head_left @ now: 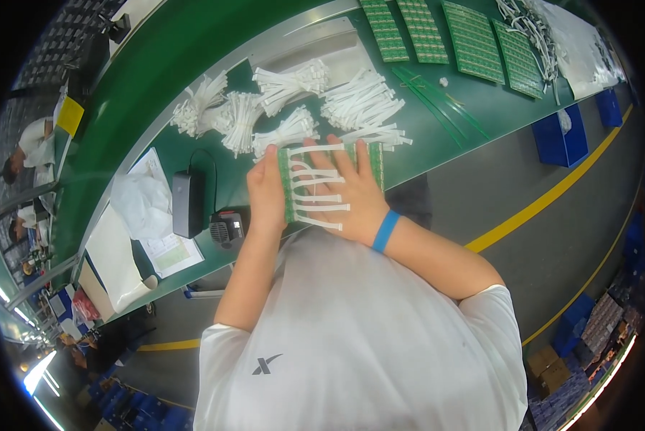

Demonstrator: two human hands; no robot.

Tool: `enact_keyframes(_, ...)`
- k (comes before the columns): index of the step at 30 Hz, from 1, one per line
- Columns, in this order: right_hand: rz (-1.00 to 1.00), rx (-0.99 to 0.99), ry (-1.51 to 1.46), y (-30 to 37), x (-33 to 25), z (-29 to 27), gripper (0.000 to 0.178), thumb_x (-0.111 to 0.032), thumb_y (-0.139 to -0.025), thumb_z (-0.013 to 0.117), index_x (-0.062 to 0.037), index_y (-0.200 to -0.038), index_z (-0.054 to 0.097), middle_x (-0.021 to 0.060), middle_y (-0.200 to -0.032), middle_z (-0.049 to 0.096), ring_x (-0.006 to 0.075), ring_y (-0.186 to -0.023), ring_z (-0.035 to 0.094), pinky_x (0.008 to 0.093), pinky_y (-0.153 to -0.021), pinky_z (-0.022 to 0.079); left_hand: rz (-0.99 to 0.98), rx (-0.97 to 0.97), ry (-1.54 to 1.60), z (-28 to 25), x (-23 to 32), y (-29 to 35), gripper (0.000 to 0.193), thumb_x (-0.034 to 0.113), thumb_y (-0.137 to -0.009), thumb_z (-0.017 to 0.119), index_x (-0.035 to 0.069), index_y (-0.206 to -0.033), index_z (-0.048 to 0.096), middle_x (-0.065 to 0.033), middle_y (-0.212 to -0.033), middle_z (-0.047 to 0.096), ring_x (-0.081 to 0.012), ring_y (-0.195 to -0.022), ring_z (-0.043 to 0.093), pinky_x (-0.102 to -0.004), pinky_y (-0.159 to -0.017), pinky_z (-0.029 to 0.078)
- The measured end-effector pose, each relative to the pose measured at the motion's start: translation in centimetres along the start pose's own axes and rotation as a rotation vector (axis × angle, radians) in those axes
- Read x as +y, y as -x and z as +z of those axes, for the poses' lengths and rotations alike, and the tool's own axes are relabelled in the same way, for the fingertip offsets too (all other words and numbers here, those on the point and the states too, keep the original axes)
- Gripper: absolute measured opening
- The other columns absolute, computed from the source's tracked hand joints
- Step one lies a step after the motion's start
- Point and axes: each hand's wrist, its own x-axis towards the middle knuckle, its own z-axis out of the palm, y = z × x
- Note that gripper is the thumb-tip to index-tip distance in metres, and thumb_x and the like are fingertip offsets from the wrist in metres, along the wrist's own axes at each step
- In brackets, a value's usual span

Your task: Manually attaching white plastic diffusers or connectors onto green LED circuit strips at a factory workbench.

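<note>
A green circuit board panel [289,201] is in front of me at the table's near edge. Several short white flat cables [319,199] run across it from its left side. My left hand [265,192] grips the panel's left edge, fingers pointing away from me. Over the panel lies my right hand [358,197], its fingers stretched out and spread, with cable ends resting across them. A blue band [385,231] circles my right wrist. Just beyond the panel are bundles of white flat cables [288,129]; part of the nearest ones is hidden by my fingers.
More green panels [473,43] lie at the far right beside thin green strips [437,104]. A black box [187,205], a small black device [227,228] and a white plastic bag [143,203] sit at left. Blue bins [561,140] stand off the table's right edge.
</note>
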Motion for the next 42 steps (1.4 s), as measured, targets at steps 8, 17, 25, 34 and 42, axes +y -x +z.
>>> enact_keyframes(8, 0.041, -0.116, -0.034, 0.0, -0.6, -1.4, 0.064, -0.037, -0.084, 0.067, -0.0150, -0.143, 0.054, 0.0166, -0.163, 0.027, 0.0469, -0.147, 0.023, 0.0700, -0.114, 0.017, -0.052, 0.051, 0.133, 1.2, -1.2, 1.3, 0.044, 0.034, -0.108, 0.045, -0.002, -0.096, 0.067, -0.0069, -0.085, 0.068, -0.0125, -0.073, 0.061, -0.0278, -0.067, 0.050)
enact_keyframes(17, 0.010, -0.031, -0.028, 0.4, 0.3, -0.8, 0.066, -0.028, -0.085, 0.065, -0.0095, -0.146, 0.047, 0.0194, -0.160, 0.031, 0.0485, -0.145, 0.029, 0.0641, -0.117, 0.020, -0.087, 0.039, 0.334, 3.6, -0.6, 1.6, 0.042, 0.036, -0.109, 0.038, 0.002, -0.102, 0.062, -0.0102, -0.098, 0.070, -0.0175, -0.084, 0.069, -0.0326, -0.073, 0.058)
enact_keyframes(25, 0.021, -0.032, -0.006, 0.5, 0.1, 0.0, 0.065, -0.028, -0.087, 0.062, -0.0089, -0.147, 0.047, 0.0196, -0.159, 0.033, 0.0480, -0.145, 0.029, 0.0638, -0.116, 0.020, -0.066, 0.076, 0.242, 2.9, -0.9, 1.5, 0.043, 0.036, -0.109, 0.043, 0.000, -0.097, 0.063, -0.0095, -0.092, 0.071, -0.0152, -0.078, 0.068, -0.0305, -0.070, 0.056)
enact_keyframes(34, 0.027, -0.015, 0.023, 0.2, -0.3, 0.3, 0.063, -0.025, -0.087, 0.061, -0.0086, -0.146, 0.047, 0.0202, -0.159, 0.034, 0.0476, -0.144, 0.032, 0.0630, -0.116, 0.021, -0.007, 0.137, 0.169, 2.8, -0.7, 1.4, 0.043, 0.034, -0.108, 0.047, 0.002, -0.085, 0.065, -0.0050, -0.083, 0.068, -0.0097, -0.071, 0.061, -0.0267, -0.065, 0.050)
enact_keyframes(42, 0.060, -0.002, 0.037, -0.1, -0.2, 1.1, 0.062, -0.020, -0.085, 0.062, -0.0105, -0.145, 0.050, 0.0201, -0.156, 0.039, 0.0455, -0.143, 0.036, 0.0632, -0.116, 0.022, 0.077, 0.155, -0.101, 1.6, -0.6, 0.4, 0.045, 0.031, -0.106, 0.052, -0.007, -0.085, 0.064, -0.0022, -0.078, 0.061, -0.0090, -0.076, 0.047, -0.0275, -0.068, 0.043)
